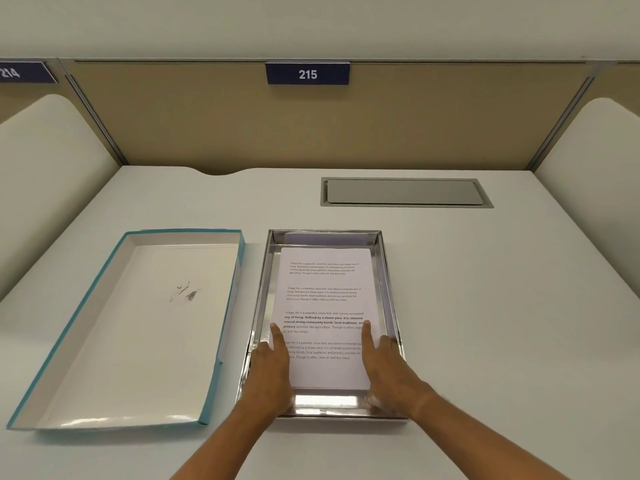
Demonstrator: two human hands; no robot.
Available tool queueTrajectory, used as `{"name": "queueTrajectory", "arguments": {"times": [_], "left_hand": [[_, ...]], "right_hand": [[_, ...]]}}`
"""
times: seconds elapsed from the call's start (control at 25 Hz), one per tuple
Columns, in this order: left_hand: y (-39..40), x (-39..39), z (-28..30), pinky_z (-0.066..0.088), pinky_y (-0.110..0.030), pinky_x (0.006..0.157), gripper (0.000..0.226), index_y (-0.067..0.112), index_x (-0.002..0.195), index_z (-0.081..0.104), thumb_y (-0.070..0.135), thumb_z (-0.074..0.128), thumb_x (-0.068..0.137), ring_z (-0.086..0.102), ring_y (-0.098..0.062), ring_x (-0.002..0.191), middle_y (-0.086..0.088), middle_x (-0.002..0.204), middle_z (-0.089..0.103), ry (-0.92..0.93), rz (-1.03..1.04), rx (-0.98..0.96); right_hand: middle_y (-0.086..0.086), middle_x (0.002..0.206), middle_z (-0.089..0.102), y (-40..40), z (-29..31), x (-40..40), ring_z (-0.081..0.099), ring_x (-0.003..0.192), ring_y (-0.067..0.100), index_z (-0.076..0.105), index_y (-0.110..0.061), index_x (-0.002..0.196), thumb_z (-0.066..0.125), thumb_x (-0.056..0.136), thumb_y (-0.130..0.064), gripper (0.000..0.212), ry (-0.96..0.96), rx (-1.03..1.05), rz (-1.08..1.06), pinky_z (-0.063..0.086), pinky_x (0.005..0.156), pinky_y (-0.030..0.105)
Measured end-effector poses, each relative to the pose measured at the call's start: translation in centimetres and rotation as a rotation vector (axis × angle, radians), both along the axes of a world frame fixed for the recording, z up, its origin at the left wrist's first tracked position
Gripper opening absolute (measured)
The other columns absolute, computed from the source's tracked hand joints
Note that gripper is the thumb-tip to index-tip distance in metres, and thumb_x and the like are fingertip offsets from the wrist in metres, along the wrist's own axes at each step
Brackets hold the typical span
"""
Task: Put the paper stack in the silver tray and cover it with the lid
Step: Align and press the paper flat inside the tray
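Observation:
The paper stack (327, 299), white sheets with printed text, lies flat inside the silver tray (389, 289) at the desk's centre. My left hand (272, 372) rests on the stack's near left edge, fingers extended and pointing away from me. My right hand (388, 368) presses on the near right edge the same way, index finger stretched forward. Neither hand grips anything. The lid (138, 327), a shallow box with teal outer walls and a white inside, lies upside down on the desk just left of the tray.
A grey recessed cable hatch (405, 192) sits in the desk behind the tray. A tan partition with a "215" label (307, 74) closes the back. White curved side panels (41, 188) bound the desk left and right.

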State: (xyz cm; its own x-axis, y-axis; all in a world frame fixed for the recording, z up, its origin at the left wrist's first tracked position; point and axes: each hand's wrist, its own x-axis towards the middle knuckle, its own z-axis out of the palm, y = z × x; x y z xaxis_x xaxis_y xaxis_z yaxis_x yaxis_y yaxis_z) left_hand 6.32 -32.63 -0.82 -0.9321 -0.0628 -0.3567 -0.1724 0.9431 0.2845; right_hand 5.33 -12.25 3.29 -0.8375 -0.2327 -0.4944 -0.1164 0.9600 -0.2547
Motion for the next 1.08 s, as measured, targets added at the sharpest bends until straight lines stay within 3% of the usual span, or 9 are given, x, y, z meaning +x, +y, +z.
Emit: {"name": "queueTrajectory", "arguments": {"times": [0.08, 0.16, 0.28, 0.36, 0.52, 0.72, 0.92, 1.0, 1.08], "left_hand": [[-0.3, -1.0, 0.9, 0.043, -0.038, 0.105, 0.13, 0.012, 0.151, -0.016, 0.032, 0.083, 0.068, 0.041, -0.027, 0.132, -0.014, 0.148, 0.031, -0.09, 0.032, 0.087], [-0.8, -2.8, 1.7, 0.046, -0.039, 0.102, 0.133, 0.01, 0.152, -0.007, 0.038, 0.086, 0.061, 0.045, -0.029, 0.129, -0.015, 0.145, 0.034, -0.152, 0.074, 0.176], [-0.8, -6.3, 2.6, 0.057, -0.037, 0.088, 0.096, 0.011, 0.139, 0.03, 0.038, 0.082, 0.064, 0.057, -0.028, 0.115, -0.012, 0.132, 0.052, -0.033, 0.135, 0.326], [-0.5, -8.1, 3.1, 0.053, -0.024, 0.068, 0.064, 0.012, 0.123, 0.044, 0.034, 0.077, 0.072, 0.059, -0.022, 0.101, -0.009, 0.125, 0.059, 0.046, 0.198, 0.415], [-0.6, -10.0, 3.2, 0.037, -0.017, 0.053, 0.035, 0.018, 0.103, 0.044, 0.028, 0.07, 0.081, 0.053, -0.013, 0.081, 0.0, 0.106, 0.057, 0.019, 0.309, 0.502], [-1.2, -10.0, 2.6, 0.038, -0.018, 0.051, 0.029, 0.015, 0.102, 0.047, 0.022, 0.065, 0.081, 0.051, -0.007, 0.071, 0.0, 0.1, 0.055, 0.017, 0.304, 0.465], [-1.2, -10.1, 2.5, 0.039, -0.018, 0.052, 0.03, 0.015, 0.105, 0.046, 0.024, 0.064, 0.083, 0.053, -0.009, 0.074, -0.004, 0.109, 0.059, 0.003, 0.316, 0.461], [-1.0, -10.4, 3.0, 0.04, -0.019, 0.054, 0.029, 0.018, 0.109, 0.046, 0.027, 0.062, 0.086, 0.056, -0.015, 0.083, -0.006, 0.12, 0.06, -0.01, 0.382, 0.54], [-0.6, -10.9, 3.5, 0.048, -0.027, 0.07, 0.038, 0.017, 0.122, 0.047, 0.038, 0.055, 0.092, 0.059, -0.026, 0.102, -0.009, 0.136, 0.054, -0.031, 0.478, 0.62]], "right_hand": [[0.034, 0.151, 0.017, -0.1, 0.6, -1.0, 0.024, 0.142, 0.043, -0.021, -0.006, 0.15, 0.074, 0.08, -0.019, 0.119, -0.123, -0.047, -0.074, 0.035, 0.112, 0.04], [0.029, 0.146, 0.034, -0.2, 1.1, -2.9, 0.039, 0.134, 0.039, -0.008, -0.004, 0.152, 0.073, 0.076, -0.025, 0.114, -0.135, -0.137, -0.195, 0.044, 0.104, 0.038], [0.011, 0.119, 0.062, -0.6, 1.8, -5.8, 0.062, 0.102, 0.025, 0.04, -0.003, 0.132, 0.063, 0.074, -0.025, 0.066, -0.002, -0.346, -0.434, 0.052, 0.071, 0.027], [0.008, 0.113, 0.067, -1.2, 1.8, -7.2, 0.065, 0.097, 0.023, 0.051, -0.004, 0.119, 0.062, 0.076, -0.022, 0.048, 0.024, -0.43, -0.54, 0.055, 0.069, 0.027], [0.013, 0.112, 0.067, -1.9, 1.3, -8.3, 0.064, 0.096, 0.025, 0.047, 0.006, 0.127, 0.059, 0.076, -0.019, 0.058, -0.014, -0.474, -0.666, 0.053, 0.071, 0.03], [-0.002, 0.073, 0.053, -1.4, 0.2, -8.8, 0.047, 0.059, 0.011, 0.047, -0.008, 0.089, 0.059, 0.073, -0.02, 0.023, 0.001, -0.428, -0.646, 0.034, 0.046, 0.019], [-0.006, 0.079, 0.056, -1.7, -0.3, -9.2, 0.055, 0.07, 0.012, 0.049, 0.0, 0.12, 0.064, 0.075, -0.026, 0.053, 0.049, -0.349, -0.556, 0.037, 0.049, 0.018], [0.003, 0.099, 0.062, -1.6, 0.0, -10.1, 0.062, 0.091, 0.024, 0.039, 0.001, 0.132, 0.064, 0.073, -0.027, 0.069, 0.08, -0.293, -0.499, 0.045, 0.064, 0.021], [0.014, 0.114, 0.058, -1.4, 0.6, -12.1, 0.059, 0.104, 0.032, 0.044, -0.001, 0.127, 0.062, 0.071, -0.025, 0.063, 0.147, -0.243, -0.406, 0.045, 0.073, 0.029]]}}
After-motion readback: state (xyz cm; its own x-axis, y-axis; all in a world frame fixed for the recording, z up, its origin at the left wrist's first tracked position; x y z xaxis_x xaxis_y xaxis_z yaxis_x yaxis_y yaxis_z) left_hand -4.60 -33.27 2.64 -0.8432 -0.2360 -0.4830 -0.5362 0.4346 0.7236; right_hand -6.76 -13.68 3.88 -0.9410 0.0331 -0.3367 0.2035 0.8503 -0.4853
